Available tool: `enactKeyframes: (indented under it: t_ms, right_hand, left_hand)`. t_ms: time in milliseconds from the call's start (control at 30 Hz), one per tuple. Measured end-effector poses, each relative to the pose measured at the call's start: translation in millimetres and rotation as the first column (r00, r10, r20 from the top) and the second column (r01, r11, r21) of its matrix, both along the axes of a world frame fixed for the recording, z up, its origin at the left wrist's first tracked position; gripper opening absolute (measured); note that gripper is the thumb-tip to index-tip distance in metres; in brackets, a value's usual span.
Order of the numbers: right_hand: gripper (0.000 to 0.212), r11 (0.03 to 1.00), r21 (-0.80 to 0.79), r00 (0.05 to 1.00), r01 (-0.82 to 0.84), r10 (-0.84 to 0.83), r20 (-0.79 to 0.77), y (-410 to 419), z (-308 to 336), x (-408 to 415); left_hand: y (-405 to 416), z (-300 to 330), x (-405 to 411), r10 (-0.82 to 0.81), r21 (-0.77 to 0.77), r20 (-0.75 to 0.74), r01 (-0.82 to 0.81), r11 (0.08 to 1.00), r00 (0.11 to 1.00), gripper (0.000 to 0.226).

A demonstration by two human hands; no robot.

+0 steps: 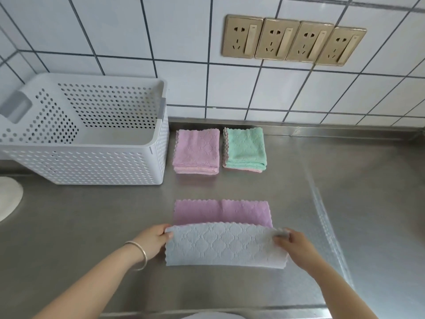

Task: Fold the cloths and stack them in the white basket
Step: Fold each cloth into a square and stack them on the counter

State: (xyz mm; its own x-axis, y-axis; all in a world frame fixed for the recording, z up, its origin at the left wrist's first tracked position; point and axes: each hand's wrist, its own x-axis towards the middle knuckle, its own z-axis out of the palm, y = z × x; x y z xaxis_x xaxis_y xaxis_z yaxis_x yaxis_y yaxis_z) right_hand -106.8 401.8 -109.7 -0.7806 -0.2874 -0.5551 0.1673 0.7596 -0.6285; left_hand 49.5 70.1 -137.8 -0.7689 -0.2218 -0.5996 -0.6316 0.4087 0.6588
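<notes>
Steel counter [345, 203] rear edge: 2 folded piles [196, 150], none in white basket [92, 162]. Left hand [154, 240] and right hand [296, 246] pinch the cloth [225, 245] mid-fold.

No readable text, label, brand or number anywhere; nothing legible on the white basket [92, 157], on the folded cloths [196, 151] by the worktop's [345, 203] back edge, or on the wall sockets [292, 40].
</notes>
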Motion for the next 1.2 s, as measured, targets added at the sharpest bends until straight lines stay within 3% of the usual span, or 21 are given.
enactKeyframes:
  t_ms: [67, 167, 433, 733, 933, 1200]
  right_hand:
    - [0.016, 0.994, -0.024, 0.995, 0.103, -0.103, 0.012, -11.6, -1.6, -8.8]
    - [0.018, 0.992, 0.01, 0.992, 0.125, -0.125, 0.019, -27.4, -7.9, -22.2]
    - [0.012, 0.989, 0.108, 0.994, 0.103, -0.101, -0.028, -44.4, -23.9, -46.1]
    - [0.034, 0.967, 0.241, 0.993, 0.087, -0.065, -0.099, -49.1, -40.9, -57.1]
    - [0.023, 0.947, 0.301, 0.992, 0.109, -0.086, -0.088, -53.9, -44.6, -57.9]
    - [0.029, 0.919, 0.369, 0.988, 0.136, -0.097, -0.123, -62.0, -41.6, -53.9]
  left_hand:
    - [-2.7, -2.6, -12.0, 0.092, 0.03, 0.018, -0.092, 0.995, 0.996, 0.02]
    - [-2.8, -6.4, -29.2, 0.175, 0.028, 0.041, -0.176, 0.984, 0.984, 0.023]
    - [-11.7, -22.6, -60.0, 0.177, -0.202, 0.137, -0.148, 0.968, 0.975, 0.035]
    - [-8.8, -25.1, -83.1, 0.086, -0.417, 0.21, 0.009, 0.909, 0.974, 0.038]
    - [-8.4, -22.2, -88.6, 0.095, -0.441, 0.241, 0.022, 0.897, 0.966, 0.037]
    - [-5.9, -17.2, -90.4, 0.095, -0.47, 0.25, 0.035, 0.882, 0.963, 0.04]
